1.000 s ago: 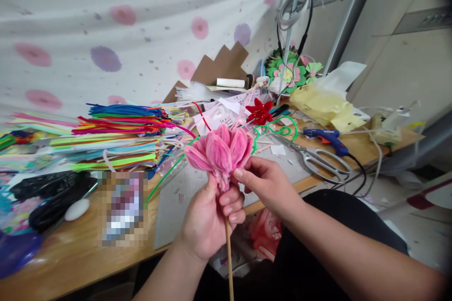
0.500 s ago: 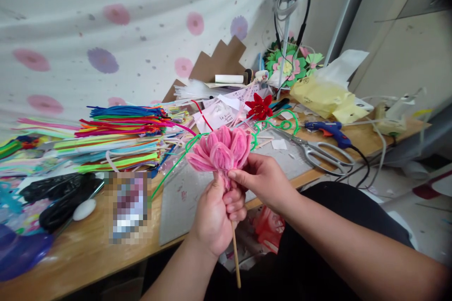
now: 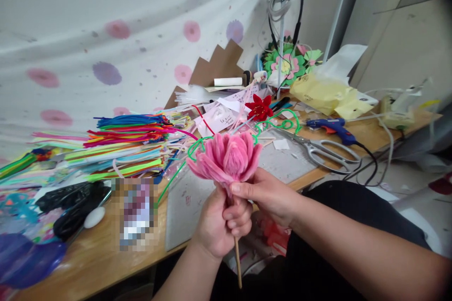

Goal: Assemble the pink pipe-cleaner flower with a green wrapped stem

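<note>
Gripping stick [image 3: 238,261] w/ L hand [image 3: 222,221], fingers wrapped; R hand [image 3: 270,194] pinching pink flower [image 3: 228,157] nr its base; scissors [image 3: 307,146] on surface [image 3: 88,256], R side.

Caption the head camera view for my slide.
Left hand holds a pink flower by its stem, right hand touching it below the petals, before a cluttered table.

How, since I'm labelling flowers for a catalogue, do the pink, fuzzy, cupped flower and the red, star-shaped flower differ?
The pink, fuzzy, cupped flower has broad, blunt petals; the red, star-shaped flower has narrow, pointed ones.
The left hand and right hand hold the pink flower up; the red flower sits beyond, held by neither.
The pink flower looks larger than the red one, but is closer to view.
Both have several petals.
</note>
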The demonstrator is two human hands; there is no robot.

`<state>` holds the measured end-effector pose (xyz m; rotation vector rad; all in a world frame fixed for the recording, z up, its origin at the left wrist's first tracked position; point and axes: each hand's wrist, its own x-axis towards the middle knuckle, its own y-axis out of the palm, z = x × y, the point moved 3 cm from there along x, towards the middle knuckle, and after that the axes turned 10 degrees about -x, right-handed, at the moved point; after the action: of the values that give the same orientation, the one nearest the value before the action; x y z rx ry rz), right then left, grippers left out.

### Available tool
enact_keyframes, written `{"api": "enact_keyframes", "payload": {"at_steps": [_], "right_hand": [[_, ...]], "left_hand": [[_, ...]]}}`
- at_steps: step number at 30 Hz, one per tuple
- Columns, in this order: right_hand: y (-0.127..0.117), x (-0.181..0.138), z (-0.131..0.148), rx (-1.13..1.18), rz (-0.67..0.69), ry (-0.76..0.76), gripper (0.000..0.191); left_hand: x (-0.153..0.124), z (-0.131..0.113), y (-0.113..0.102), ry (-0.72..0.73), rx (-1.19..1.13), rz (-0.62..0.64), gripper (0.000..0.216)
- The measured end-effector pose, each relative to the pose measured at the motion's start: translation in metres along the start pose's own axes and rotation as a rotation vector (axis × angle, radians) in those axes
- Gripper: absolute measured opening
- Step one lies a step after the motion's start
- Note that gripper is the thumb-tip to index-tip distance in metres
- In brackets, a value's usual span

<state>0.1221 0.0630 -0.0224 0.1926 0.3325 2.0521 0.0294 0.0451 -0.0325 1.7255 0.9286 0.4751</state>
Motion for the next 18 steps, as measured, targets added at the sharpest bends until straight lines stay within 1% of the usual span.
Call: {"api": "enact_keyframes", "payload": {"at_steps": [3, 6, 8, 13, 15, 16, 18], "right_hand": [[0.002, 0.000, -0.005, 0.139, -0.047, 0.083, 0.036], [0.003, -0.001, -0.003, 0.204, -0.076, 0.072, 0.035], [0.004, -0.001, 0.000, 0.210, -0.117, 0.064, 0.034], [0.008, 0.003, 0.002, 0.176, -0.282, 0.128, 0.041], [0.009, 0.004, 0.003, 0.146, -0.279, 0.126, 0.040], [0.009, 0.004, 0.003, 0.135, -0.252, 0.123, 0.039], [0.009, 0.004, 0.003, 0.145, -0.148, 0.114, 0.037]], "left_hand": [[0.001, 0.003, 0.001, 0.047, 0.070, -0.064, 0.040], [0.002, 0.006, 0.004, 0.066, 0.106, -0.103, 0.043], [0.002, 0.008, 0.005, 0.042, 0.088, -0.115, 0.045], [0.003, 0.010, 0.006, -0.001, -0.048, -0.101, 0.041], [0.002, 0.009, 0.008, 0.002, -0.086, -0.099, 0.040], [0.001, 0.008, 0.009, 0.007, -0.101, -0.097, 0.040], [-0.002, 0.005, 0.012, 0.020, -0.128, -0.077, 0.040]]}}
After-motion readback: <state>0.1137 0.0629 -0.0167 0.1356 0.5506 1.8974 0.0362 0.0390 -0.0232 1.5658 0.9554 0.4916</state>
